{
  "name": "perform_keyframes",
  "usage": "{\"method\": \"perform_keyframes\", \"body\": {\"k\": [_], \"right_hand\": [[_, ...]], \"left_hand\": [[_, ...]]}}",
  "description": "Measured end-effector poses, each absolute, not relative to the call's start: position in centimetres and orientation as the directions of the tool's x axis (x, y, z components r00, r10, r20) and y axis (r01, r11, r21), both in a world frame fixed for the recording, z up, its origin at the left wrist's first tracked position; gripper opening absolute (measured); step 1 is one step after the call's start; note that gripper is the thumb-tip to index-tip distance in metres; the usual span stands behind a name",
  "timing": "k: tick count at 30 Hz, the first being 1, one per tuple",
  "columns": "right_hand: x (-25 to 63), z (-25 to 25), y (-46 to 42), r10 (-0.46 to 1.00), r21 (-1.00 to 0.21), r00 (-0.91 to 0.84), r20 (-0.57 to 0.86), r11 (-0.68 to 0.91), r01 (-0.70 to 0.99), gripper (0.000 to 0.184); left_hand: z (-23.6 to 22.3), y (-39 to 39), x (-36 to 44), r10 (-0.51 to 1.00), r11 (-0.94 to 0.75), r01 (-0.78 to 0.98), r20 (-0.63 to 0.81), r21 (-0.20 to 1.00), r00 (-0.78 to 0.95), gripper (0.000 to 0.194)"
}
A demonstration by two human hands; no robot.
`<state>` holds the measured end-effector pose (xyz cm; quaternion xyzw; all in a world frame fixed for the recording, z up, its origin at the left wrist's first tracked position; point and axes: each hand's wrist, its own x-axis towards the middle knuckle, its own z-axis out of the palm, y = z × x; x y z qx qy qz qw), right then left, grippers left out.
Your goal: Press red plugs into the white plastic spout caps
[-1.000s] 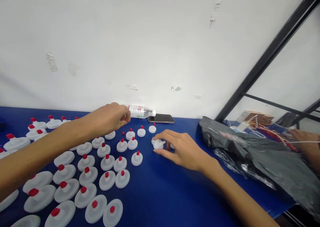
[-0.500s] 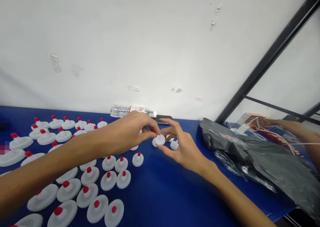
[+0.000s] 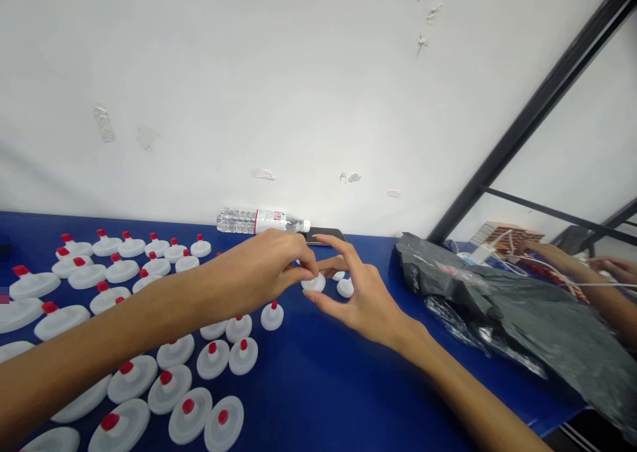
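Note:
Both my hands meet at a small round white plastic lid (image 3: 313,285) above the blue table. My left hand (image 3: 276,259) comes over it from the left, with thumb and fingertips pinched together at its top; the part between them is hidden. On the right side, my right hand (image 3: 365,293) curves around the same lid, thumb at its near edge and a finger at its far edge, with the index finger raised. Two more small white lids (image 3: 345,287) lie just behind the right fingers. Nearest on the left stands a white lid with a red tip (image 3: 272,315).
Many white disc lids with red-tipped spouts (image 3: 170,389) spread over the left of the blue table (image 3: 343,385). A clear bottle (image 3: 263,221) and a dark flat object (image 3: 326,234) lie along the wall. A grey plastic bag (image 3: 497,312) covers the right side; another person's arm (image 3: 567,266) shows beyond.
The lid between my hands has moved slightly left and down and now lies flatter to my view. My left fingers have closed in over its top. At far right, another hand has appeared.

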<state>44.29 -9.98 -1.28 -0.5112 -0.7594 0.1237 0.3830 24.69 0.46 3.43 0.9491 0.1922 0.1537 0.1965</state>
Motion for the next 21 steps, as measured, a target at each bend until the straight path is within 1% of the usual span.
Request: {"method": "perform_keyframes", "body": {"k": [3,8,13,16,21], "right_hand": [[44.4,-1.2,-10.0,0.870,-0.570,-0.161,0.465,0.434,0.697,0.074],[44.5,-1.0,-10.0,0.864,-0.563,-0.136,0.484,0.426,0.708,0.071],[44.4,-1.2,-10.0,0.851,-0.574,-0.139,0.507,0.453,0.682,0.070],[44.4,-1.3,-9.9,0.850,-0.619,-0.120,0.512,0.463,0.634,0.070],[44.0,-1.2,-10.0,0.874,-0.740,-0.054,0.484,0.442,0.507,0.066]], "left_hand": [[3.6,0.7,24.5,0.458,-0.832,0.330,0.217,0.446,0.862,0.029],[4.0,0.9,24.3,0.499,-0.823,0.363,0.250,0.437,0.830,0.025],[4.4,0.2,24.7,0.516,-0.790,0.366,0.211,0.492,0.830,0.025],[4.7,-0.2,24.8,0.561,-0.755,0.390,0.213,0.527,0.800,0.022],[4.8,-0.4,24.7,0.614,-0.698,0.376,0.239,0.609,0.752,0.019]]}}
